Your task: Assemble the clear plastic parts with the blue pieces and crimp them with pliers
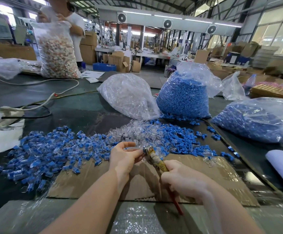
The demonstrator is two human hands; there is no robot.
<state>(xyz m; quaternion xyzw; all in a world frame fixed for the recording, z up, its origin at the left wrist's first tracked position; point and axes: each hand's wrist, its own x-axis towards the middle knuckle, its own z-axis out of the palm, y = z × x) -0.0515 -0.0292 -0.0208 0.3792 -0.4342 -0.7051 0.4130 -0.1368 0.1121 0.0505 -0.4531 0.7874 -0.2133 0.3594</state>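
My right hand [182, 180] grips the handles of worn pliers [156, 159], whose jaws point up and left. My left hand [123, 155] pinches a small clear plastic part [141, 150] at the jaws; the part is mostly hidden by my fingers. A heap of loose clear parts [137, 132] lies just beyond my hands, with loose blue pieces [179, 137] to its right. A wide spread of assembled clear-and-blue pieces [49, 149] covers the table on the left.
A cardboard sheet [90, 179] lies under my hands. Bags of clear parts [129, 97] and blue pieces [184, 97], [258, 120] stand behind. White cables [36, 102] cross the left. A person holds a big bag [56, 51] at far left.
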